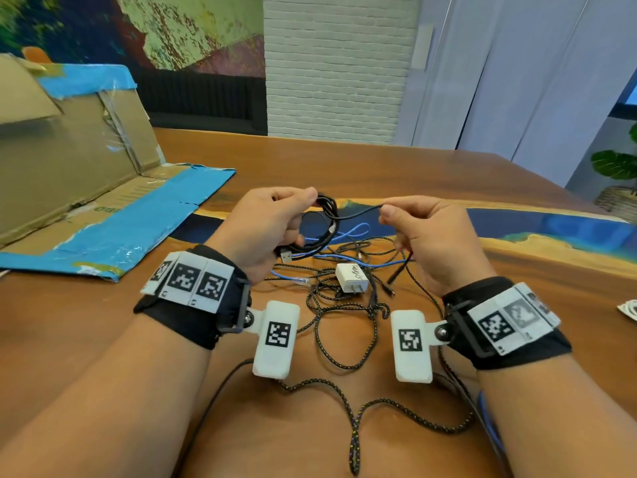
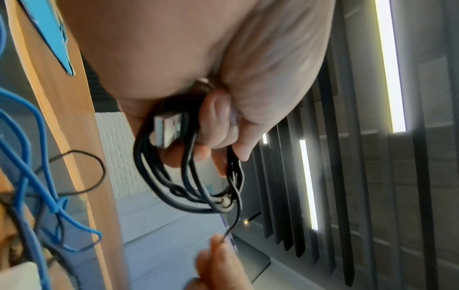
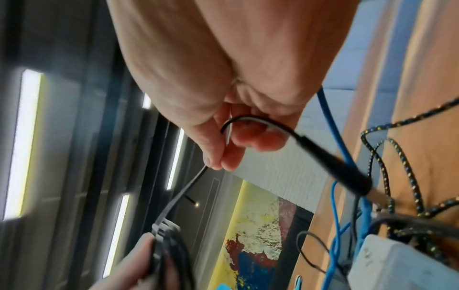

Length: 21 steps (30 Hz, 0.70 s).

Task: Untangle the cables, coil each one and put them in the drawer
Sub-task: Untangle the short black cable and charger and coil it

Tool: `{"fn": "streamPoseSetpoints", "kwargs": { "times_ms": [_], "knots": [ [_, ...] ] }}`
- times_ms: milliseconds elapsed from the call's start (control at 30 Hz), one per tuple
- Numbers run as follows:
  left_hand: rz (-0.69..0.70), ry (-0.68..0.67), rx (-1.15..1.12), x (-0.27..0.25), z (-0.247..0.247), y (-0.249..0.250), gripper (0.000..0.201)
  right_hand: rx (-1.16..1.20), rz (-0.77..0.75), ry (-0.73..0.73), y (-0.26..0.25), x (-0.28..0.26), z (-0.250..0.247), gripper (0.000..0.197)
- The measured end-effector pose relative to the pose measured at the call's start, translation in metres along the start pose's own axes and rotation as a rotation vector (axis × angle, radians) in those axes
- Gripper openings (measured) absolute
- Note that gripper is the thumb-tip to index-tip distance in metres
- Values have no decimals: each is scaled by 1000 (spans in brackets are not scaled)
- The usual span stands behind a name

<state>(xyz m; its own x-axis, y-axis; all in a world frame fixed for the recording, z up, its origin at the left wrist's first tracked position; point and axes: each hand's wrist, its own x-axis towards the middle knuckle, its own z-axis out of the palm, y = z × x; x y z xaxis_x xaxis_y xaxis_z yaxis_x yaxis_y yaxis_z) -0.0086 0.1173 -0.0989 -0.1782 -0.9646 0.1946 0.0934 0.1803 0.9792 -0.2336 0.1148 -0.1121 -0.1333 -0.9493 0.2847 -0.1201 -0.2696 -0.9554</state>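
Cables, braided black and blue, lie tangled on the wooden table at 6 o'clock. Above them, left hand clasps a coiled black cable; at 3 o'clock, right hand pinches its loose end.

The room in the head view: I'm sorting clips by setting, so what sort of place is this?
Probably an office or lounge, not a workshop: a large wooden table with a blue inlay, a painted mural beside a white brick wall, and a potted plant at the right.
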Motion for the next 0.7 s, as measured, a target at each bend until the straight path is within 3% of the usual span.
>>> {"fn": "streamPoseSetpoints", "kwargs": {
  "times_ms": [100,200,267,333,367,433,533,700],
  "knots": [
    [11,-71,-146,-2,4,5,57,-235,-72,-112,3,-3,6,9],
    [11,-136,-287,-4,15,5,56,-301,-64,-204,2,-10,18,4],
    [-2,-161,-343,-6,23,1,50,-174,-52,-243,1,-16,29,19],
    [2,-148,-353,-7,29,-2,39,108,28,-296,2,-21,37,41],
    [12,-124,-340,-7,30,-2,36,216,67,-330,3,-23,39,43],
    [53,-56,-281,-6,29,-2,35,337,119,-402,3,-23,39,33],
    [130,22,-191,-7,28,-1,25,416,148,-488,6,-22,35,40],
    [221,74,-18,-5,31,-7,24,326,84,-407,5,-22,36,23]
  ]
}}
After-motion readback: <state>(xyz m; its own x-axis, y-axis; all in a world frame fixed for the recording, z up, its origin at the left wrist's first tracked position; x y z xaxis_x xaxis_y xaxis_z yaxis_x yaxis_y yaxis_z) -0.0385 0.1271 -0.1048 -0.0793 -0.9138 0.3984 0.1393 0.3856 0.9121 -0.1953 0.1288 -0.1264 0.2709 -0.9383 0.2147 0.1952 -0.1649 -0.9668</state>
